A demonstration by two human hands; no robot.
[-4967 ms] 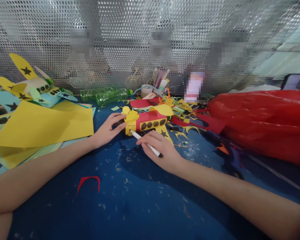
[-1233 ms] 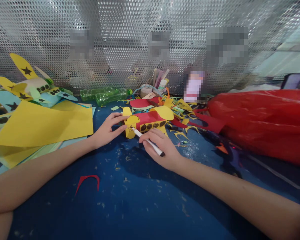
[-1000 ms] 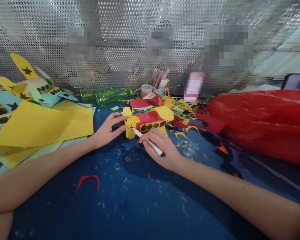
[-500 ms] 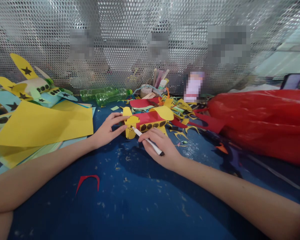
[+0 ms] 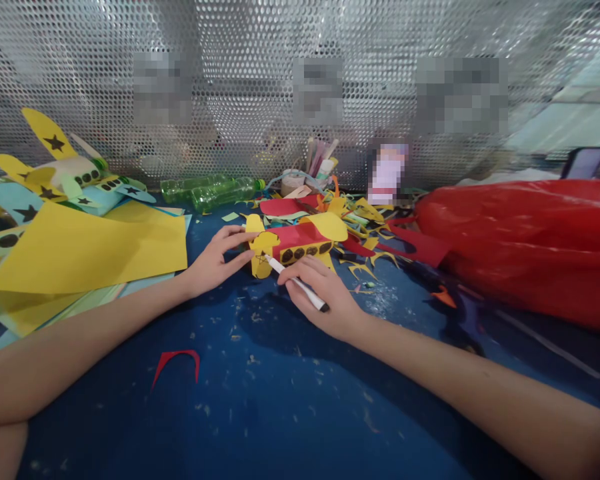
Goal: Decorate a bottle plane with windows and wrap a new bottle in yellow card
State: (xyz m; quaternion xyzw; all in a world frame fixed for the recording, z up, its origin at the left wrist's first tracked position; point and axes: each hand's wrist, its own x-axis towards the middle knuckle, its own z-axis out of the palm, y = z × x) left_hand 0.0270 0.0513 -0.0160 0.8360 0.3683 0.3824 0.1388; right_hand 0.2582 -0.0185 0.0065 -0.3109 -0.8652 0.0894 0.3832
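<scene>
A red and yellow paper toy airplane (image 5: 303,237) lies on the blue table, with dark ovals along its side. My left hand (image 5: 217,260) steadies its yellow tail between thumb and fingers. In my right hand (image 5: 325,293) is a white marker (image 5: 300,285) with a black end, held like a pen. Its tip touches the lower yellow tail piece, where a small star outline (image 5: 262,257) shows. The bottom of the right hand rests near the airplane's side.
Finished paper airplanes (image 5: 75,175) and yellow sheets (image 5: 95,250) are on the left. Green bottles (image 5: 225,193), paper scraps (image 5: 367,213) and a phone (image 5: 387,175) lie behind. A red plastic bag (image 5: 525,247) fills the right. A red scrap (image 5: 177,357) lies in front.
The star outline on the tail shows more dark lines than before. Both hands and the airplane stay almost in place, with the marker shifted very slightly.
</scene>
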